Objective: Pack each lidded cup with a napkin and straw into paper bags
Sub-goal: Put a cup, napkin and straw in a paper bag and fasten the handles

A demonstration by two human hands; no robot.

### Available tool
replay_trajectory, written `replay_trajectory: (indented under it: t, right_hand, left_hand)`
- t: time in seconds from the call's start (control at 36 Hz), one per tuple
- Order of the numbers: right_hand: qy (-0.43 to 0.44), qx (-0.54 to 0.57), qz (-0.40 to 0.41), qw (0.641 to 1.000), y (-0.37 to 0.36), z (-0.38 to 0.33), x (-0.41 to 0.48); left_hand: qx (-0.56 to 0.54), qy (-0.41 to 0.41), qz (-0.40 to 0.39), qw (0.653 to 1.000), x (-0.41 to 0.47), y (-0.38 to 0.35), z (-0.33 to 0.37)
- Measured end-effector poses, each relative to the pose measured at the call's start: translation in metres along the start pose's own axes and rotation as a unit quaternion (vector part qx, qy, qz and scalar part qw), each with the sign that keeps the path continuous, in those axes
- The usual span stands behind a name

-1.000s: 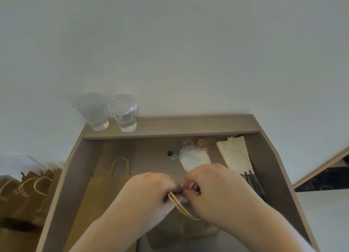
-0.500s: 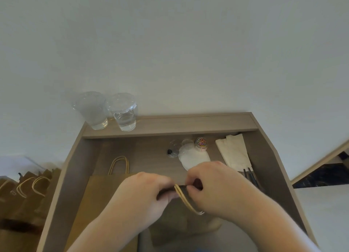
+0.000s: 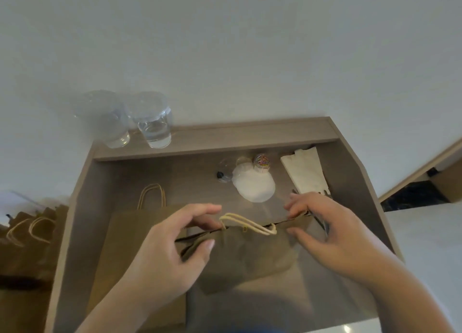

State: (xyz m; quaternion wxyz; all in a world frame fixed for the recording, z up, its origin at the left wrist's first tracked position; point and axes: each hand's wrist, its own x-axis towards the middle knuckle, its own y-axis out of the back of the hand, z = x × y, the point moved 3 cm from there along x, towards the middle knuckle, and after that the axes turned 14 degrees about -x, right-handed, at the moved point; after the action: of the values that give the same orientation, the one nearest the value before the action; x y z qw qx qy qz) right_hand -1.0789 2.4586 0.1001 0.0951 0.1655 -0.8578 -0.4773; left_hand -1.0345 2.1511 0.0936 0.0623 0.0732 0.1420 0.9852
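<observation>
In the lower middle of the frame, the left hand (image 3: 165, 252) is pinching the left end of the mouth of the paper bag (image 3: 245, 255). The right hand (image 3: 335, 235) is gripping its right end, the bag lying between them on the surface (image 3: 200, 177). Farther up, napkins (image 3: 306, 172) are lying at centre right, and two lidded cups (image 3: 155, 127) are standing on the back ledge (image 3: 250, 135) at upper left.

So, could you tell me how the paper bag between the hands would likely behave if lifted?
Probably floppy: the paper bag looks creased and sagging. Likely light, since it looks nearly flat. Its cord handles droop sideways, so they may flop about.
</observation>
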Motion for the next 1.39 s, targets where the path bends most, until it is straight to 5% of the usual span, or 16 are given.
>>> replay_trajectory:
  t: [0.19,0.36,0.5,0.64,0.75,0.97,1.14,1.31,1.39]
  right_hand:
    - [-0.027,0.035,-0.039,0.998,-0.002,0.016,0.015]
    - [0.067,0.110,-0.060,0.990,0.015,0.021,0.023]
    - [0.164,0.237,-0.100,0.952,0.030,0.025,0.021]
    - [0.270,0.265,-0.233,0.896,0.037,0.014,0.019]
    - [0.354,0.261,-0.312,0.842,0.031,-0.024,0.014]
    - [0.493,0.171,-0.292,0.802,0.011,-0.128,-0.018]
    - [0.463,0.127,-0.464,0.744,-0.042,-0.211,-0.061]
    - [0.540,0.101,-0.472,0.690,-0.101,-0.331,-0.135]
    - [0.504,0.095,-0.500,0.698,-0.143,-0.375,-0.170]
  left_hand:
    - [-0.086,0.079,0.161,0.980,-0.005,-0.015,-0.017]
    - [-0.047,0.071,0.264,0.961,-0.016,-0.038,0.004]
    - [-0.020,0.048,0.326,0.944,-0.037,-0.065,0.046]
    - [0.003,0.080,0.393,0.916,-0.081,-0.086,0.075]
    - [-0.005,0.091,0.446,0.890,-0.117,-0.086,0.100]
    - [-0.045,0.103,0.580,0.807,-0.216,-0.070,0.128]
    - [-0.036,0.101,0.641,0.760,-0.316,-0.043,0.134]
    - [-0.026,0.113,0.685,0.720,-0.443,-0.001,0.126]
    - [-0.022,0.123,0.684,0.718,-0.505,0.034,0.124]
